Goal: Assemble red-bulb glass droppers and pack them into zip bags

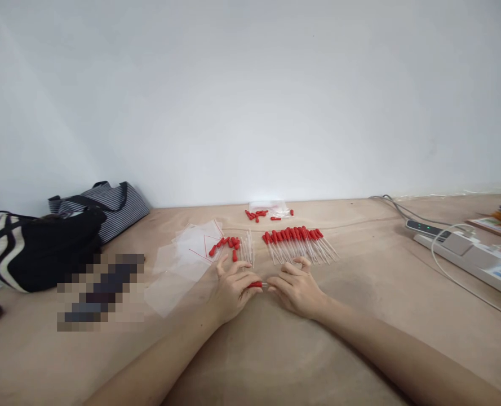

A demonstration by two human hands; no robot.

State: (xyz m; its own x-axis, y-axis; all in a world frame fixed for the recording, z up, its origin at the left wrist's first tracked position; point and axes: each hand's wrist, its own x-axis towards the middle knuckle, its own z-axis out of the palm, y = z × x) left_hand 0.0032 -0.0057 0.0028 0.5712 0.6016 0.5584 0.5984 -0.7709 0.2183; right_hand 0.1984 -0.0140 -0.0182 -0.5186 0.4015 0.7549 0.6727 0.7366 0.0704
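Observation:
Between the fingers of my left hand (232,287) is a red rubber bulb (255,285), lying sideways. My right hand (296,286) pinches a thin clear tube (264,285) whose end meets the bulb's mouth; most of the tube is hidden by the fingers. Just beyond my left hand lie loose red bulbs (229,242) and a bunch of bare clear tubes (247,247). Past my right hand, a row of droppers (298,241), clear tubes with red bulbs on, lies side by side with bulbs pointing away.
More red bulbs (256,214) lie near the wall beside a clear plastic bag (269,207). Flat clear bags (182,254) spread on the left. A black bag (56,248) and striped bag (123,211) stand far left. A power strip (474,259) with cables lies right.

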